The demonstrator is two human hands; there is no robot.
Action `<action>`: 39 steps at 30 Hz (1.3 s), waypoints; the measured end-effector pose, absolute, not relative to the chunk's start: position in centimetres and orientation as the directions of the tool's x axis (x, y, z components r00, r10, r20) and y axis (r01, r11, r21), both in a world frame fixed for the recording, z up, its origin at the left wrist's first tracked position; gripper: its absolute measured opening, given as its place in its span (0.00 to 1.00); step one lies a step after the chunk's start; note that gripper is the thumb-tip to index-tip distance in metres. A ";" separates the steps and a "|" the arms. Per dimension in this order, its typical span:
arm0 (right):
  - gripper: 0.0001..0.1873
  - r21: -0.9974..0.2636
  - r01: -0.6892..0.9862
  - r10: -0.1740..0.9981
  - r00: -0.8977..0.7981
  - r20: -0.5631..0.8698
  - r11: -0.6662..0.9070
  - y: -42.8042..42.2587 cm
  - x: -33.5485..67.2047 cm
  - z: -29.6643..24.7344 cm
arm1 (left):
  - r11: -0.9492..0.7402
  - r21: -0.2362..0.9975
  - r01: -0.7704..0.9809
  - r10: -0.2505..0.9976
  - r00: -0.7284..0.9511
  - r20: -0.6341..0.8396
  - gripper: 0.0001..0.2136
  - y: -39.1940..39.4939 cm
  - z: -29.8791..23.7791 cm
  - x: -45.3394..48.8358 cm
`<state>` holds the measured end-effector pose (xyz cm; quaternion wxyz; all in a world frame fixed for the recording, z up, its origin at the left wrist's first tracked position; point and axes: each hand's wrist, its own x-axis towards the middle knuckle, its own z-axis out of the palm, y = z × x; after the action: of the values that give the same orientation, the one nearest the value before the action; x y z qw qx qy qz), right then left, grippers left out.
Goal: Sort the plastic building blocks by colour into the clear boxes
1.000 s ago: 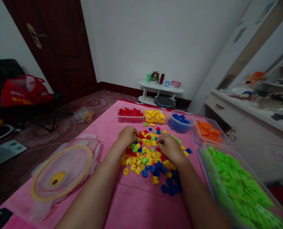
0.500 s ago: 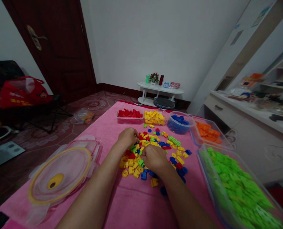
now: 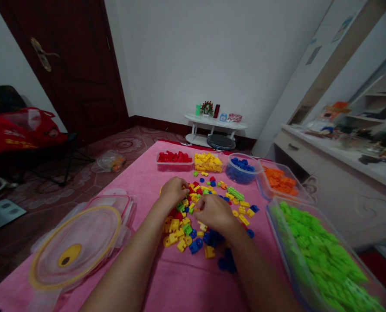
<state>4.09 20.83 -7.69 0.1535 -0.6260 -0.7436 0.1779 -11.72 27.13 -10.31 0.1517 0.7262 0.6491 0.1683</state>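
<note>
A heap of small toy bricks [image 3: 193,225] in yellow, red, blue and green lies on the pink cloth [image 3: 180,281]. My left hand [image 3: 173,193] rests on the heap's far left side, fingers curled down into the bricks. My right hand [image 3: 214,213] sits over the middle of the heap, fingers bent and pinched among the pieces. What either hand holds is hidden by the fingers.
At the far edge stand tubs of red bricks [image 3: 174,159], yellow bricks [image 3: 207,162], blue bricks [image 3: 242,168] and orange bricks [image 3: 279,182]. A big tub of green bricks [image 3: 322,255] fills the right. Clear lids [image 3: 79,240] are stacked at the left. A small white table [image 3: 216,125] stands by the wall.
My right hand slid left from the heap's right side to its middle. My left hand stayed at the far left of the heap. The view tilted slightly.
</note>
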 end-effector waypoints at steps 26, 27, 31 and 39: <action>0.15 -0.976 0.214 0.937 0.333 0.108 0.037 32.0 10.7 -9.5 | -0.088 0.487 0.869 0.996 0.088 0.023 0.10 26.9 -10.7 -11.8; 0.16 -0.975 0.221 0.941 0.322 0.101 0.029 32.3 10.5 -9.5 | -0.090 0.486 0.869 0.996 0.087 0.028 0.10 27.0 -10.8 -11.8; 0.13 -0.910 0.411 0.949 0.307 0.077 -0.059 33.4 9.6 -10.3 | -0.104 0.484 0.869 0.994 0.100 0.035 0.10 27.1 -11.0 -11.9; 0.13 -0.677 0.727 0.955 0.269 0.127 -0.115 34.2 8.9 -11.9 | -0.094 0.499 0.861 0.995 0.097 0.021 0.09 27.2 -10.9 -11.9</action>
<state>8.91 34.19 -11.88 0.3276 -0.7260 -0.5791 0.1739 -11.88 27.15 -10.94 0.1844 0.7172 0.6471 0.1812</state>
